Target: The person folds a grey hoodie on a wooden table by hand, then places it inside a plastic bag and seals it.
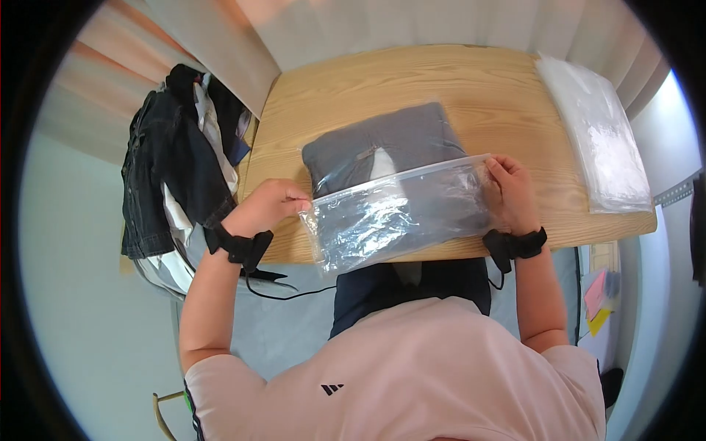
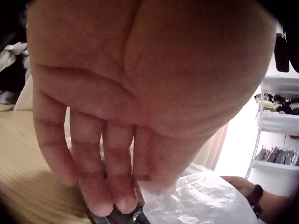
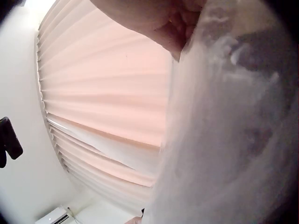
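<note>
A folded grey garment [image 1: 412,128] with a zipper and a small white patch showing lies in a clear plastic bag [image 1: 368,239] at the table's near side. The bag's top part is folded toward the person, its whitish edge strip [image 1: 423,172] stretched between both hands. My left hand [image 1: 266,207] pinches the strip's left end between thumb and index finger; the other fingers show in the left wrist view. At the right end, my right hand [image 1: 516,192] pinches the strip's corner with thumb and fingers. In the right wrist view, cloudy plastic [image 3: 224,135] covers much of that hand.
A stack of clear plastic bags [image 1: 599,140] lies along the right side of the wooden table [image 1: 353,77]. Dark and white clothes [image 1: 173,162] are piled beyond its left edge. Curtains [image 1: 471,26] hang behind. A black cable [image 1: 294,296] runs below the left wrist.
</note>
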`<action>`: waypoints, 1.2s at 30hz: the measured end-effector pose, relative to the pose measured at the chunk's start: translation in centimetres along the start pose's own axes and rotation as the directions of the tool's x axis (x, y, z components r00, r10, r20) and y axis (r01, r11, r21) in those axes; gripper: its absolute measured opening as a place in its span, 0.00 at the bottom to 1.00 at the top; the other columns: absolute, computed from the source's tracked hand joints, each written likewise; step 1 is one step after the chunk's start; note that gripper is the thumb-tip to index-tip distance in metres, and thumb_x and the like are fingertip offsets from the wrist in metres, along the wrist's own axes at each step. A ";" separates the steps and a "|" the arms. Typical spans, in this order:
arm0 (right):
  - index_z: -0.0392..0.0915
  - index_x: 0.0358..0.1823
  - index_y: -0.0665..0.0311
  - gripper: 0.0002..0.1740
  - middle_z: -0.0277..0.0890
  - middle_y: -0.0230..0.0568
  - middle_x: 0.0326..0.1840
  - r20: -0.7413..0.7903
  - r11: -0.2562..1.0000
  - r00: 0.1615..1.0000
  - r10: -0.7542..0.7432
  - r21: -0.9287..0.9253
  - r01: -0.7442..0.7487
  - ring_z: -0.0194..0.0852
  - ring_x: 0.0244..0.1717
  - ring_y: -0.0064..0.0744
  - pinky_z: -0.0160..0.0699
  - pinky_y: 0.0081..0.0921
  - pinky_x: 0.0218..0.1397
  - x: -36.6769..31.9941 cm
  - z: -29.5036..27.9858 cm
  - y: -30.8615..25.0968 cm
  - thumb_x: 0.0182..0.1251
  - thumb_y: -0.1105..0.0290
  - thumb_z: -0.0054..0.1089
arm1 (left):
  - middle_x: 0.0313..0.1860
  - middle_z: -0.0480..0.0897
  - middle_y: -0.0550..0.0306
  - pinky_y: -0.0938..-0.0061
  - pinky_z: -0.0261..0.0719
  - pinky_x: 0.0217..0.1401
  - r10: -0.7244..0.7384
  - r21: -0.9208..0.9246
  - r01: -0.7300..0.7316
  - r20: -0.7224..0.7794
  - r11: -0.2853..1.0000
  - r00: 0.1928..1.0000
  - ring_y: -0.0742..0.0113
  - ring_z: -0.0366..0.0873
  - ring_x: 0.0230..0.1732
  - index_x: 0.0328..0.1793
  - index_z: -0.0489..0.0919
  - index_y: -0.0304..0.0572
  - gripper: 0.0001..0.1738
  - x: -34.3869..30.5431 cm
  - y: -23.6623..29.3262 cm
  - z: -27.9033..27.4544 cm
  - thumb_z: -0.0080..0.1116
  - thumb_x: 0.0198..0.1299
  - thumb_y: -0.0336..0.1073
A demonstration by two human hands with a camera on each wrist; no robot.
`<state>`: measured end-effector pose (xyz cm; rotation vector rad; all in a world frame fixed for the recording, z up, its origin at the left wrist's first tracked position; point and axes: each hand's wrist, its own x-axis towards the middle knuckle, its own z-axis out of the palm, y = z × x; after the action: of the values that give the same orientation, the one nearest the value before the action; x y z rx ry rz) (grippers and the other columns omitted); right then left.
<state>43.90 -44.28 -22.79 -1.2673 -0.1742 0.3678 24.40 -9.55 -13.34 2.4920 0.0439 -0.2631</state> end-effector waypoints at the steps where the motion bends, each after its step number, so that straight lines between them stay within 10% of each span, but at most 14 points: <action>1: 0.78 0.37 0.69 0.08 0.73 0.27 0.30 0.013 1.000 1.000 0.020 -0.018 -0.020 0.66 0.32 0.14 0.65 0.12 0.36 0.0 -0.1 -0.2 0.65 0.71 0.56 | 0.26 0.77 0.54 0.74 0.70 0.35 0.000 -0.012 0.000 -0.005 1.000 1.000 0.66 0.73 0.30 0.37 0.79 0.31 0.09 -0.3 -0.3 0.2 0.60 0.57 0.33; 7: 0.78 0.43 0.70 0.10 0.77 0.34 0.37 0.037 0.938 0.985 -0.167 -0.303 0.170 0.71 0.39 0.21 0.70 0.18 0.43 0.3 -0.2 -1.3 0.64 0.72 0.56 | 0.31 0.80 0.52 0.76 0.72 0.39 -0.107 -0.203 0.098 -0.035 0.974 0.994 0.66 0.75 0.34 0.41 0.79 0.32 0.11 -1.7 -1.8 1.9 0.59 0.59 0.34; 8: 0.78 0.43 0.70 0.10 0.77 0.34 0.37 0.046 0.935 0.985 -0.164 -0.310 0.170 0.71 0.39 0.21 0.70 0.18 0.43 -0.4 0.1 -2.1 0.64 0.72 0.56 | 0.34 0.81 0.51 0.75 0.72 0.42 -0.052 -0.152 0.011 -0.267 0.988 0.962 0.63 0.76 0.36 0.42 0.79 0.32 0.10 -2.2 -1.4 2.6 0.57 0.59 0.31; 11: 0.77 0.47 0.69 0.13 0.78 0.41 0.43 -0.001 0.702 0.876 -0.482 -0.598 0.386 0.73 0.44 0.32 0.71 0.24 0.49 -5.1 1.3 -4.7 0.60 0.77 0.54 | 0.39 0.81 0.50 0.70 0.73 0.45 0.151 0.139 -0.081 -0.624 0.987 0.767 0.56 0.77 0.42 0.46 0.79 0.35 0.11 -5.0 0.5 3.9 0.56 0.57 0.28; 14: 0.77 0.48 0.65 0.21 0.76 0.47 0.47 0.418 0.304 0.772 -0.479 -0.746 0.592 0.72 0.51 0.46 0.67 0.34 0.58 -8.9 0.7 -3.9 0.49 0.82 0.55 | 0.42 0.81 0.51 0.62 0.73 0.50 0.375 0.369 -0.140 -0.704 0.919 0.603 0.50 0.77 0.47 0.47 0.80 0.40 0.14 -7.8 1.7 7.8 0.58 0.52 0.29; 17: 0.75 0.55 0.53 0.25 0.68 0.41 0.62 0.653 0.139 0.699 -0.292 -0.694 0.706 0.60 0.65 0.44 0.50 0.46 0.68 -10.1 2.6 -1.0 0.52 0.73 0.60 | 0.54 0.76 0.49 0.61 0.70 0.57 0.381 0.338 -0.228 -0.510 0.913 0.771 0.49 0.70 0.60 0.53 0.78 0.44 0.23 -7.2 2.9 10.7 0.63 0.47 0.32; 21: 0.69 0.63 0.44 0.33 0.56 0.39 0.71 0.544 -0.026 0.801 -0.250 -0.830 0.556 0.49 0.71 0.46 0.42 0.54 0.68 -9.1 5.1 0.6 0.52 0.58 0.64 | 0.69 0.63 0.46 0.59 0.63 0.66 0.241 0.289 -0.112 -0.464 0.951 0.853 0.45 0.58 0.70 0.62 0.71 0.45 0.36 -5.2 3.1 13.1 0.66 0.41 0.28; 31: 0.65 0.66 0.48 0.37 0.56 0.41 0.71 0.591 0.039 0.779 -0.210 -0.791 0.611 0.51 0.71 0.46 0.47 0.48 0.68 -8.2 4.5 -1.2 0.52 0.57 0.65 | 0.62 0.72 0.46 0.65 0.71 0.60 0.331 0.309 -0.198 -0.472 0.930 0.817 0.50 0.69 0.63 0.60 0.74 0.40 0.28 -4.0 0.6 12.1 0.58 0.48 0.21; 36: 0.61 0.66 0.66 0.41 0.60 0.49 0.68 0.616 0.517 0.737 -0.280 -0.550 0.656 0.55 0.69 0.45 0.50 0.40 0.69 -7.6 1.8 -4.7 0.52 0.56 0.66 | 0.50 0.80 0.48 0.67 0.78 0.49 0.335 0.223 -0.257 -0.488 0.940 0.806 0.53 0.79 0.48 0.52 0.79 0.41 0.18 -5.1 3.1 7.2 0.58 0.53 0.28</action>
<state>37.10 -46.59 -17.19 -1.8523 -1.1947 0.0692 18.44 -16.11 -16.15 2.5952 -0.1506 0.5685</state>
